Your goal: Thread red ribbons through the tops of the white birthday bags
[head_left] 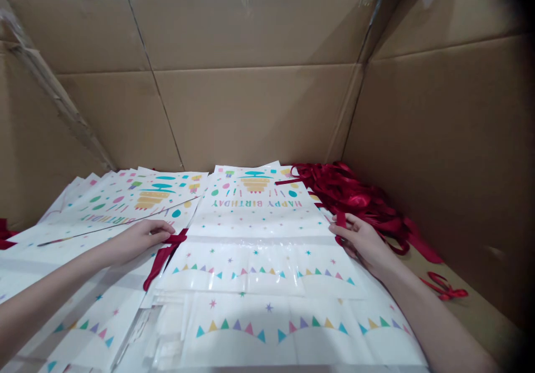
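Note:
My left hand (144, 242) pinches a dark red ribbon (156, 270) at the left edge of the top birthday bag (254, 228); a loose tail hangs down over the stack beside it. At the right edge of the same bag, my right hand (365, 245) is closed on another stretch of red ribbon (341, 219), which stands up between thumb and fingers. Whether both stretches are one ribbon running beneath the bag is hidden. The white bag lies flat, printed with a cake, stars, coloured pennants and "HAPPY BIRTHDAY", upside down to me.
More printed bags (96, 261) lie stacked on the left, with a thin dark strip (117, 223) across them. A heap of red ribbons (355, 189) lies at the back right, and a small red bow (447, 292) nearer. Tall cardboard walls (251, 105) enclose the surface.

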`<state>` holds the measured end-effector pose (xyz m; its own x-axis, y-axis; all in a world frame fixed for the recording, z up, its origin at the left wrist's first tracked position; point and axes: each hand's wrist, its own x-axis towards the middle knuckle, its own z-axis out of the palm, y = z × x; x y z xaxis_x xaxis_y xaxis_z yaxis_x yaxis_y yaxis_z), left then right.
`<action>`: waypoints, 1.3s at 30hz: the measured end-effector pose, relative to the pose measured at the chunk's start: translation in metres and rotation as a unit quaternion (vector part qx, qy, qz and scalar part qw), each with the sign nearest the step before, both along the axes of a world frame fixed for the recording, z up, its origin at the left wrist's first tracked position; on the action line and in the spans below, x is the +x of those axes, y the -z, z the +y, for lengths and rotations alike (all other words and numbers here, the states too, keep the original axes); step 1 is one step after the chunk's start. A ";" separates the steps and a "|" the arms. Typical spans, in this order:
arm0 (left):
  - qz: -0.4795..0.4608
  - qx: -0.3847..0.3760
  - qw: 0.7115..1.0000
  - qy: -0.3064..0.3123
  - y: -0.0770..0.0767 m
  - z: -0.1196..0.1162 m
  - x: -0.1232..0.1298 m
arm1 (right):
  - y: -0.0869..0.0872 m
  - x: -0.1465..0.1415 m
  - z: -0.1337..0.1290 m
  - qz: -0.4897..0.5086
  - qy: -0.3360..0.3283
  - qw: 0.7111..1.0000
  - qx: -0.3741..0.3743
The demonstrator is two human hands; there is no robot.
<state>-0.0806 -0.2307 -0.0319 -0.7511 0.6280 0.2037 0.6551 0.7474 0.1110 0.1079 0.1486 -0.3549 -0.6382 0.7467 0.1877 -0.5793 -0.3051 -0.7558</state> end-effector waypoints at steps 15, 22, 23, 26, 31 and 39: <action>0.104 -0.014 0.992 0.075 0.008 0.018 0.003 | -0.007 0.014 -0.003 0.088 -0.038 0.994 -0.053; -0.154 0.104 0.982 -0.042 0.016 0.019 0.006 | 0.002 0.005 -0.001 0.056 -0.008 0.997 -0.042; -0.180 0.133 0.973 -0.047 0.017 0.018 0.005 | 0.003 0.004 0.000 0.057 -0.010 0.997 -0.042; -0.214 0.175 0.959 -0.058 0.017 0.016 0.004 | 0.007 0.003 0.002 0.064 -0.024 0.997 -0.040; -0.277 0.209 0.935 -0.071 0.015 0.020 0.011 | 0.005 0.005 0.002 0.064 -0.024 0.997 -0.037; -0.308 0.264 0.909 -0.101 0.017 0.032 0.016 | -0.006 0.011 -0.005 0.096 -0.018 0.994 -0.056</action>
<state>-0.0642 -0.1982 -0.0487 -0.9137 0.4017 -0.0612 0.2032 0.5821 0.7873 0.1193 0.1432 -0.3486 -0.6256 0.7470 0.2251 -0.6967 -0.4051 -0.5920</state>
